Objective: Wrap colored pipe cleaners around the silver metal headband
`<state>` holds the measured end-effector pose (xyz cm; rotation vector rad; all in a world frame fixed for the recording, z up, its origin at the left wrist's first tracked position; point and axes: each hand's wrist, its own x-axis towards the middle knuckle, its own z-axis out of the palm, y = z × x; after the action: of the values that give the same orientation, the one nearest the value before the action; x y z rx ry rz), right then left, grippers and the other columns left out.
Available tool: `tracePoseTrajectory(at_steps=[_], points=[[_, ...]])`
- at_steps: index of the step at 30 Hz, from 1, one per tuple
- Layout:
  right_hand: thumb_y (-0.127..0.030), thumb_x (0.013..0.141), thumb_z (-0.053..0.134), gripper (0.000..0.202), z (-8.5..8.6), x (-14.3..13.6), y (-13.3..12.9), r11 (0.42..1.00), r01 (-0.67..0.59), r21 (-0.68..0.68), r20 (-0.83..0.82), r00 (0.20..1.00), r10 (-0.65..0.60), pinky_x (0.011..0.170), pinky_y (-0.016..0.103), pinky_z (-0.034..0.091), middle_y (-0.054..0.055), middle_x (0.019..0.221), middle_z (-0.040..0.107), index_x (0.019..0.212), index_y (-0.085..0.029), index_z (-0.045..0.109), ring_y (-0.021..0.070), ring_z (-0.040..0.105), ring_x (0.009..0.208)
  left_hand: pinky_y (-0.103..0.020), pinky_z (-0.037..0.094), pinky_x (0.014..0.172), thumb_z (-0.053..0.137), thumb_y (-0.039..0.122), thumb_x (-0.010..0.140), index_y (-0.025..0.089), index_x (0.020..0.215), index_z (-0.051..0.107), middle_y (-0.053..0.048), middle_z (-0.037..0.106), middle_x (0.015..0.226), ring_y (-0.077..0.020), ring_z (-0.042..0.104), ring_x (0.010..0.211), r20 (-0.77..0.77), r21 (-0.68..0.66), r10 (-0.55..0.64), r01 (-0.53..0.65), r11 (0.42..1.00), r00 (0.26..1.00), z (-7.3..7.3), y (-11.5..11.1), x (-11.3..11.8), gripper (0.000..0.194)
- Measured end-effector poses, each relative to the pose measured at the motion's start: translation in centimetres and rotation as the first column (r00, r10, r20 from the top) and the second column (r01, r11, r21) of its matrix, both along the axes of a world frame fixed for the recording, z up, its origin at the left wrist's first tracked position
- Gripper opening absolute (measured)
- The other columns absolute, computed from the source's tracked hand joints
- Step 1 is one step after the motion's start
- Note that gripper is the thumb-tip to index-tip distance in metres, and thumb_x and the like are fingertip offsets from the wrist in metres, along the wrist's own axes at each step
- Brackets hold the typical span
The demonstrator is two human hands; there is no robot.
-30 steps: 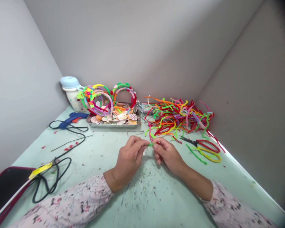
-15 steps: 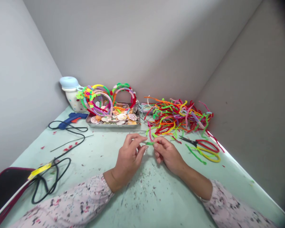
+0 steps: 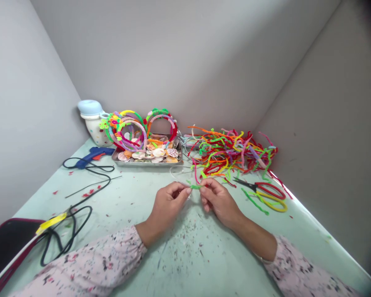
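Note:
My left hand (image 3: 166, 205) pinches one end of a short green pipe cleaner (image 3: 195, 187), thumb against fingertips. At its other end, the thumb and forefinger of my right hand (image 3: 219, 203) are closed on it, the remaining fingers curled in. A thin pale loop (image 3: 177, 168), like a bare headband wire, curves up beyond my left fingertips; whether it joins the green piece I cannot tell. Just behind my right fingertips rises a pink pipe cleaner (image 3: 195, 171). Scissors (image 3: 266, 194) with red and yellow handles lie open to the right, beside a loose green pipe cleaner (image 3: 255, 201).
A metal tray (image 3: 146, 163) at the back holds shells and colourful wrapped headbands (image 3: 132, 135). Right of it lies a heap of pipe cleaners (image 3: 231, 150). At left are a blue glue gun (image 3: 91, 156), black cable (image 3: 91, 206), white jar (image 3: 95, 128) and dark tablet-like object (image 3: 12, 237).
My left fingers have closed from a loose, spread pose into a pinch on the green pipe cleaner. The pale loop now shows higher behind them. My right hand has barely moved.

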<state>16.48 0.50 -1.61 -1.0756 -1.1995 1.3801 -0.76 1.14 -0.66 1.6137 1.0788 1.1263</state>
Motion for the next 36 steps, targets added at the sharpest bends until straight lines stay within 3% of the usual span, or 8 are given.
tracePoseTrajectory(at_steps=[18,36], points=[[-0.036,0.083,0.060,0.018,0.21,-0.04,-0.15,0.998,-0.064,0.017,0.129,0.990,0.061,0.039,0.017,0.037,-0.008,0.054,0.052,0.087,-0.020,0.054,0.0063,0.048,0.039,-0.019,0.031,0.046,0.060,0.037,0.080,0.014,0.066,0.060,0.005,0.047,0.050,-0.0073,0.039,0.047,0.098,-0.107,-0.025,0.036,0.994,0.995,0.48,0.18,-0.10,0.026],[-0.035,0.082,0.060,0.018,0.37,-0.12,-0.01,0.996,-0.093,-0.015,0.131,0.987,0.094,0.038,0.017,0.038,-0.007,0.052,0.053,0.085,-0.019,0.053,0.0064,0.050,0.037,-0.018,0.027,0.043,0.062,0.035,0.077,0.014,0.061,0.055,0.006,0.044,0.046,-0.0057,0.036,0.041,0.203,-0.251,-0.006,0.058,0.966,0.979,0.51,0.26,0.06,0.027]])
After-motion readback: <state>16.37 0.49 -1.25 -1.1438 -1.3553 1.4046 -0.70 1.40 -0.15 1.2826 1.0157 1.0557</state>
